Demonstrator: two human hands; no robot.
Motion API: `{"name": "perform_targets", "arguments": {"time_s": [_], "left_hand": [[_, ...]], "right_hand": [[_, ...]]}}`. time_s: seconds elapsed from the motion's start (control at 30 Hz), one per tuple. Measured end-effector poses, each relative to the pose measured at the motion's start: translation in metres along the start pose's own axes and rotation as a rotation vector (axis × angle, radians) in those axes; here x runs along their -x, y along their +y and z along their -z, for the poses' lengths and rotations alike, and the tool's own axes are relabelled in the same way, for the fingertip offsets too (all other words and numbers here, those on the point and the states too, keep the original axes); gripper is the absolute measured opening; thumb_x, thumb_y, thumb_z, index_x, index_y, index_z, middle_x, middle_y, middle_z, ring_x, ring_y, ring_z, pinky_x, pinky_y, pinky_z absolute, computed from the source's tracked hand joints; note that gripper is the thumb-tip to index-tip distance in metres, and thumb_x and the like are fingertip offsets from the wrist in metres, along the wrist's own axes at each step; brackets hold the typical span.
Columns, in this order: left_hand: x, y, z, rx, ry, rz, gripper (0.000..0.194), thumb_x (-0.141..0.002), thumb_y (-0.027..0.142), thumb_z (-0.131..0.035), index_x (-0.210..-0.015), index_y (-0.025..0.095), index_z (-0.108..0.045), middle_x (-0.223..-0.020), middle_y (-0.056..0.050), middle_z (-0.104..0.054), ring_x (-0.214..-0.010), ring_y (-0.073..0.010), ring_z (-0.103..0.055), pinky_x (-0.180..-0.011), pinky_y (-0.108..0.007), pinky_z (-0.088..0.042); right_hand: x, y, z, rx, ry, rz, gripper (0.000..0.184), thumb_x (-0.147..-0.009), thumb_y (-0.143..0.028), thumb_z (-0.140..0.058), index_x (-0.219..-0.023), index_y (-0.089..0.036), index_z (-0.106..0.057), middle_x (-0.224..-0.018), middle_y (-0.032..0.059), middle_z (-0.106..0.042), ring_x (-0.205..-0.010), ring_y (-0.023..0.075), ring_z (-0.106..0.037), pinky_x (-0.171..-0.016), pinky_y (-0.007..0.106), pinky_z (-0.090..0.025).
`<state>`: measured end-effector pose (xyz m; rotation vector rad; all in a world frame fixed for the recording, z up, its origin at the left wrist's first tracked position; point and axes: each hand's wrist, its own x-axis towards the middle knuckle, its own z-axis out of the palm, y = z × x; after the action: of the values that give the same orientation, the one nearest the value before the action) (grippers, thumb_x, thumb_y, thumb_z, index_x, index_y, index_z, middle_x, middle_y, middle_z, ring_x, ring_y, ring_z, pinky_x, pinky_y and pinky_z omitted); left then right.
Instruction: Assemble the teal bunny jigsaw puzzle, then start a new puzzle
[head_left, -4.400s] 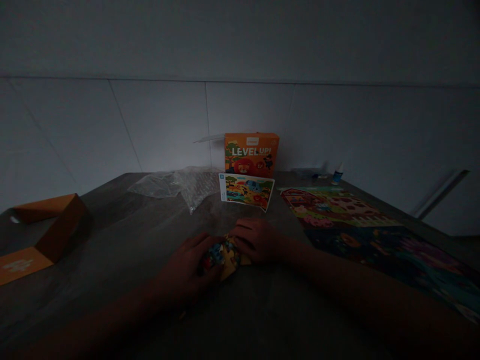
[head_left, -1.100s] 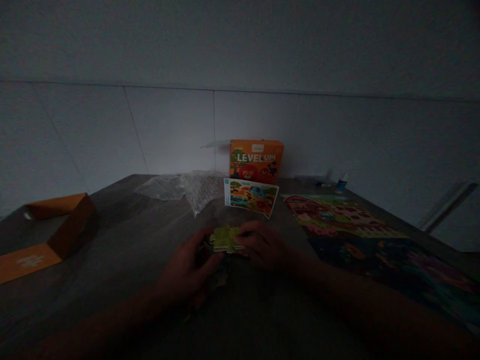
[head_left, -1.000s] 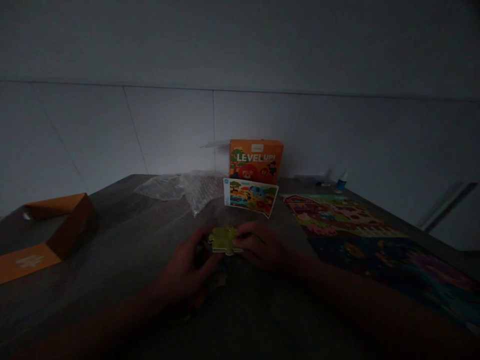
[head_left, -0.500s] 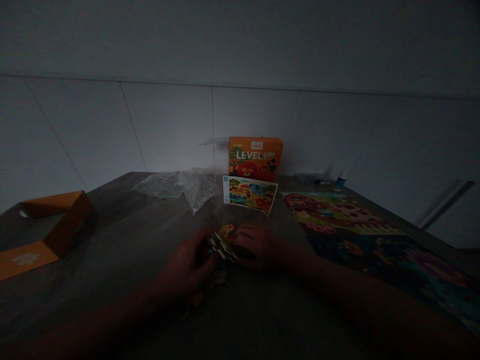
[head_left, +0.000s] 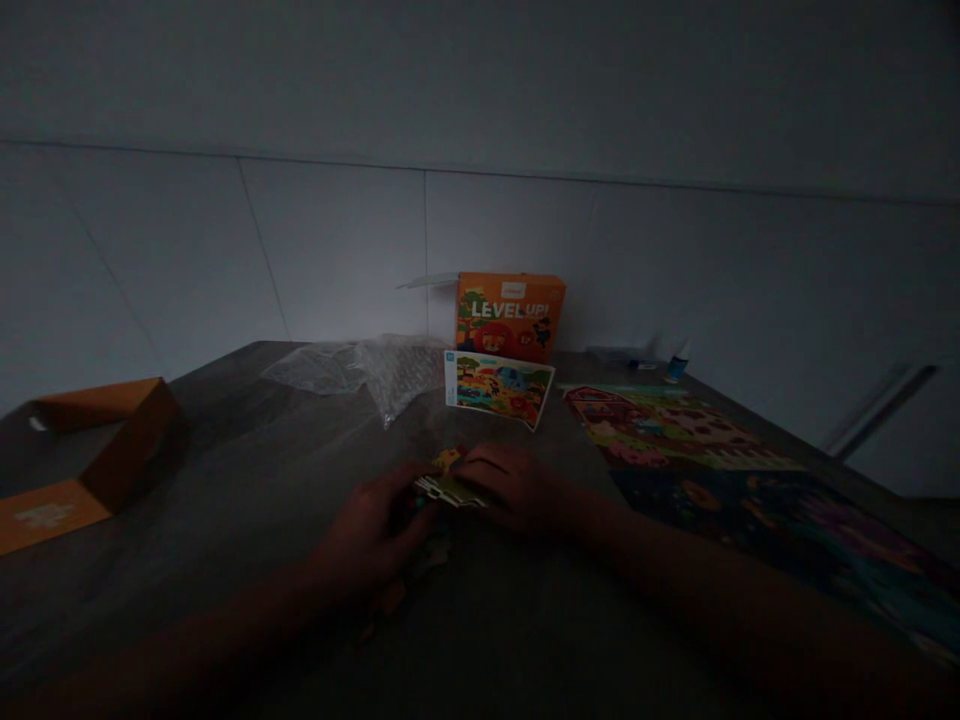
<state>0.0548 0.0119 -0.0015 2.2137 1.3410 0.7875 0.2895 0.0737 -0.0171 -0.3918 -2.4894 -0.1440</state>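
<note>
Both hands meet near the middle of the dark grey table. My left hand [head_left: 375, 525] is closed round the left side of a stack of puzzle pieces [head_left: 450, 490]. From the right, my right hand [head_left: 514, 488] grips the same stack, its fingers curled over the top. Pale edges of several pieces show between the hands. A yellow-orange puzzle piece [head_left: 446, 460] lies just beyond the fingers. More loose puzzle pieces [head_left: 390, 598] lie in shadow below my left hand. Dim light hides most of their pictures.
An orange "LEVEL UP!" box [head_left: 510, 310] stands at the back, a picture card [head_left: 499, 387] leaning before it. Bubble wrap [head_left: 397, 375] lies left of it. An orange box part [head_left: 97, 470] sits far left. Right are a farm puzzle [head_left: 675, 430], a dark puzzle [head_left: 757, 530] and a small bottle [head_left: 677, 366].
The stack of puzzle pieces has tilted flatter between my hands, showing more of its top face. Both hands stay in nearly the same place.
</note>
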Motion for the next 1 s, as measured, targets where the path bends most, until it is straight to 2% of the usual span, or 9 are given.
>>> {"name": "perform_targets", "arguments": {"time_s": [0.23, 0.47, 0.8, 1.0], "left_hand": [[0.0007, -0.0033, -0.0009, 0.129, 0.046, 0.039, 0.040, -0.089, 0.039, -0.055, -0.125, 0.020, -0.056, -0.095, -0.006, -0.074, -0.079, -0.0192, -0.070, -0.067, -0.028, -0.055], [0.0044, -0.0043, 0.0002, 0.222, 0.053, 0.011, 0.048, -0.086, 0.041, -0.060, -0.129, 0.020, -0.056, -0.104, -0.010, -0.073, -0.084, -0.0208, -0.070, -0.074, -0.034, -0.059], [0.0043, 0.0015, 0.0060, 0.192, 0.066, -0.033, 0.048, -0.088, 0.043, -0.054, -0.130, 0.020, -0.056, -0.106, -0.009, -0.073, -0.093, -0.0237, -0.070, -0.079, -0.036, -0.060], [0.0025, 0.0018, 0.0025, 0.210, 0.052, 0.002, 0.049, -0.088, 0.043, -0.056, -0.130, 0.018, -0.056, -0.104, -0.010, -0.074, -0.090, -0.0222, -0.070, -0.078, -0.035, -0.060]], "right_hand": [[0.0033, 0.0030, -0.0016, 0.013, 0.012, -0.008, 0.039, -0.102, -0.034, -0.044, -0.134, -0.015, -0.053, -0.107, 0.0125, -0.071, -0.095, 0.0193, -0.067, -0.082, 0.034, -0.055], [0.0004, -0.0016, 0.0014, -0.012, 0.133, 0.048, 0.039, -0.099, -0.029, -0.048, -0.133, -0.011, -0.053, -0.109, 0.0149, -0.069, -0.097, 0.0204, -0.065, -0.079, 0.034, -0.057], [0.0021, 0.0018, -0.0009, 0.051, 0.123, 0.067, 0.041, -0.100, -0.028, -0.044, -0.137, -0.012, -0.053, -0.106, 0.0135, -0.069, -0.094, 0.0194, -0.066, -0.077, 0.033, -0.057], [0.0016, 0.0010, -0.0009, 0.054, 0.103, 0.062, 0.042, -0.100, -0.029, -0.045, -0.137, -0.012, -0.052, -0.106, 0.0135, -0.069, -0.093, 0.0194, -0.066, -0.075, 0.032, -0.056]]}}
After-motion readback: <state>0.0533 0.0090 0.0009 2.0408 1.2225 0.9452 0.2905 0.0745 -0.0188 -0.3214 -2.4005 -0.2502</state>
